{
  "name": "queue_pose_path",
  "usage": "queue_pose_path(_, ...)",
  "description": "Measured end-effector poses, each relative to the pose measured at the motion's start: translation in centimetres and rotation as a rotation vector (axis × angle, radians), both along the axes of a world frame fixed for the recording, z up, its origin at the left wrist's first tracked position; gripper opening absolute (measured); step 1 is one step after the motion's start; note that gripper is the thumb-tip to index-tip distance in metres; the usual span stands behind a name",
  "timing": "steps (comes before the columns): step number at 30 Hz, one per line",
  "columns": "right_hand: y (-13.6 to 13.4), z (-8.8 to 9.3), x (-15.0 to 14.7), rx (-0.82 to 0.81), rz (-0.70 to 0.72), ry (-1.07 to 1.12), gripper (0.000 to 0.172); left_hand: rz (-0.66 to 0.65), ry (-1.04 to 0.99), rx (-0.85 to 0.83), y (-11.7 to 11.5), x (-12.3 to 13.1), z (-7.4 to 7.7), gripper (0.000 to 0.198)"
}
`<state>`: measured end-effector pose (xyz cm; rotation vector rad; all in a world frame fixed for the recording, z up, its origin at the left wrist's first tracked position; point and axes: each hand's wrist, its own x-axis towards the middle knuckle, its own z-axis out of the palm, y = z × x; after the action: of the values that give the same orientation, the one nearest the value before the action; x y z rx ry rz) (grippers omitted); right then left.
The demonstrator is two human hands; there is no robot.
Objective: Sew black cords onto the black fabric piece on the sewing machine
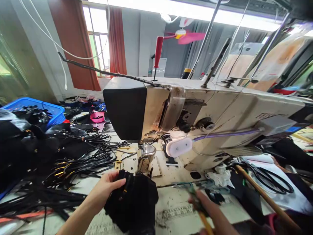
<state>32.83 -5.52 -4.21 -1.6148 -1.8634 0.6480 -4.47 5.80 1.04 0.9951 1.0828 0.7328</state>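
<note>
In the head view, the left hand (111, 186) has its fingers pinching a black fabric piece (139, 202), far edge at the sewing machine's (220, 107) presser foot (144, 164); the right hand's (209, 207) fingers grip a blurred, unidentifiable tool (204, 222). Keeping the fabric flat and fingers clear of the foot seems wise. Beyond, a blue basket (58, 115) holds dark pieces; a pink tub (97, 120), small black items.

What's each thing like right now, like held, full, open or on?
Left hand: pinching fabric
Black fabric piece: held near one edge
Right hand: closed on a tool, both blurred
Blue basket: filled with black things
Pink container: holding dark bits
Red screwdriver: upright, handle up
Red curtains: parted
Ceiling light: lit
Sewing machine: can't tell whether running
</note>
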Motion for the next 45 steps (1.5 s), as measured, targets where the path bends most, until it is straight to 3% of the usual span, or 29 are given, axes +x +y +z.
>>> queue_pose_path(3,3.9,3.9,-6.3,-0.089,0.171,-0.069,0.035,0.032,-0.092,-0.041,-1.1,0.8,0.7,0.043)
queue_pose_path(5,6.3,5.8,-9.0,-0.077,0.235,-0.146,0.034,0.063,-0.11,-0.059,-1.7,1.2,0.9,0.043)
queue_pose_path(7,7.9,6.5,-10.2,-0.007,0.282,-0.227,0.037,0.078,-0.119,-0.042,-2.1,1.4,1.1,0.043)
queue_pose_path(10,8.7,5.7,-10.4,0.103,0.334,-0.309,0.041,0.105,-0.117,-0.017,-2.2,1.7,1.3,0.045)
queue_pose_path(15,8.8,4.2,-9.8,0.184,0.286,-0.423,0.048,0.163,-0.082,-0.06,-1.9,2.3,1.2,0.046)
queue_pose_path(21,9.4,5.3,-9.3,0.058,0.402,-0.391,0.048,0.137,-0.059,-0.022,-1.8,2.5,0.3,0.041)
queue_pose_path(25,9.3,5.4,-8.8,-0.017,0.406,-0.366,0.049,0.091,-0.003,0.013,-1.8,2.8,0.5,0.039)
queue_pose_path(30,8.2,3.0,-8.5,0.0,0.341,-0.308,0.044,0.029,0.044,0.044,-2.0,3.5,1.1,0.036)
queue_pose_path(35,7.1,1.2,-7.8,0.005,0.264,-0.248,0.046,0.037,0.115,0.074,-1.8,3.5,0.8,0.035)
queue_pose_path(41,7.2,2.6,-6.5,-0.082,0.313,-0.347,0.037,-0.03,0.254,0.023,-1.0,3.7,0.8,0.046)
queue_pose_path(45,7.7,3.1,-6.0,-0.077,0.352,-0.446,0.038,-0.031,0.221,-0.009,-0.5,3.8,0.9,0.036)
